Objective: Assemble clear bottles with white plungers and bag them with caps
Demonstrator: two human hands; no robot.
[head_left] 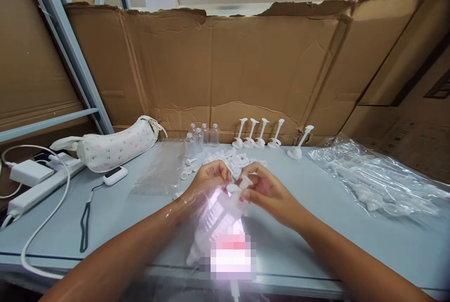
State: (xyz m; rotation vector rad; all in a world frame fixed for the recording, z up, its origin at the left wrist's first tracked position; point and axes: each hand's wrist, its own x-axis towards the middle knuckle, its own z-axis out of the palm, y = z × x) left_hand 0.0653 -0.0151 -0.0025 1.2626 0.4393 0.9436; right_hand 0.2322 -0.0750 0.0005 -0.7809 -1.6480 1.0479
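Observation:
My left hand (211, 177) is closed, its fingers pinching the edge of a clear plastic bag (204, 234) that hangs toward me at the table's front. Several white plastic pieces show through the film. Beside it, my right hand (269, 194) holds a white plastic piece with a flared end (245, 181) between thumb and fingers, at the bag's mouth. Glare and a pixelated patch hide the lower part of the bag. Just beyond my hands lies a pile of small white caps (230, 156).
Small clear bottles (198, 139) and several white stemmed pieces on round bases (260, 135) stand at the back. To the right lies a large plastic bag (379, 180). A flat bag (160, 166), patterned pouch (117, 145), small white device (115, 176) and power strip (45, 189) lie left. Cardboard (228, 67) walls the back.

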